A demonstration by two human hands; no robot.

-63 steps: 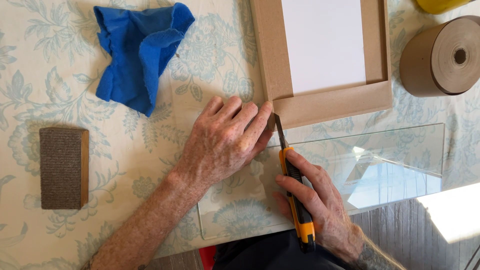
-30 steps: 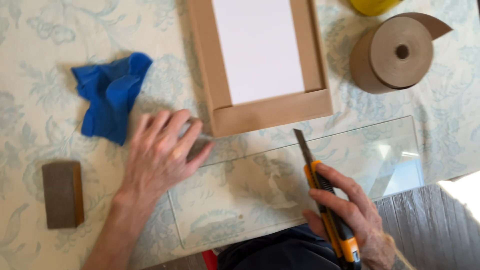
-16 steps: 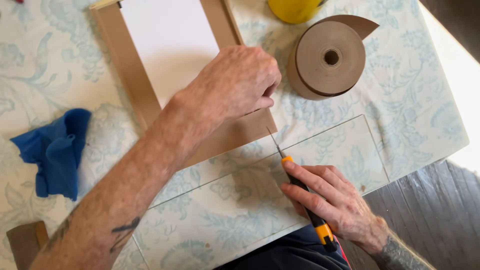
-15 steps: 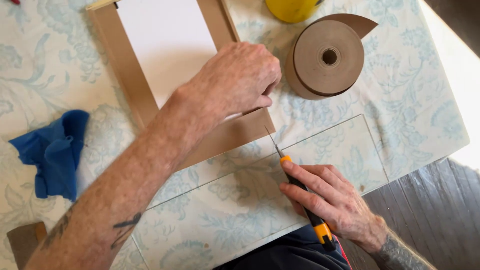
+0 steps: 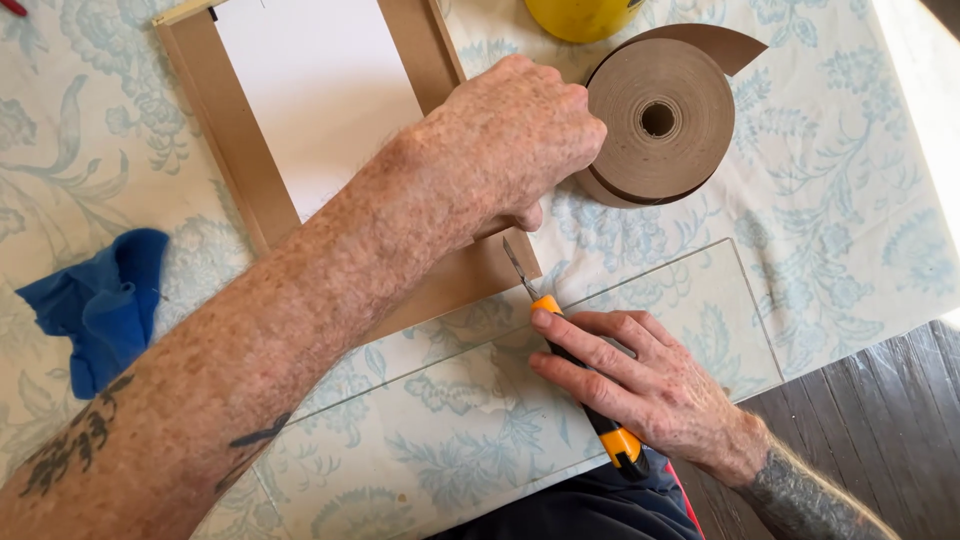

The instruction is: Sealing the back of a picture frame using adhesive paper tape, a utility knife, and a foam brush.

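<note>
A single head-worn camera looks almost straight down, close over the surface (image 5: 860, 200), with the floor edge showing at lower right.

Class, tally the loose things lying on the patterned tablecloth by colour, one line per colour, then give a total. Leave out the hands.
Brown: 2, the picture frame and the paper tape roll
Blue: 1, the cloth
Yellow: 1, the round object at the top edge
Yellow and black: 1, the utility knife in the right hand
Clear: 1, the glass pane
Total: 6
</note>
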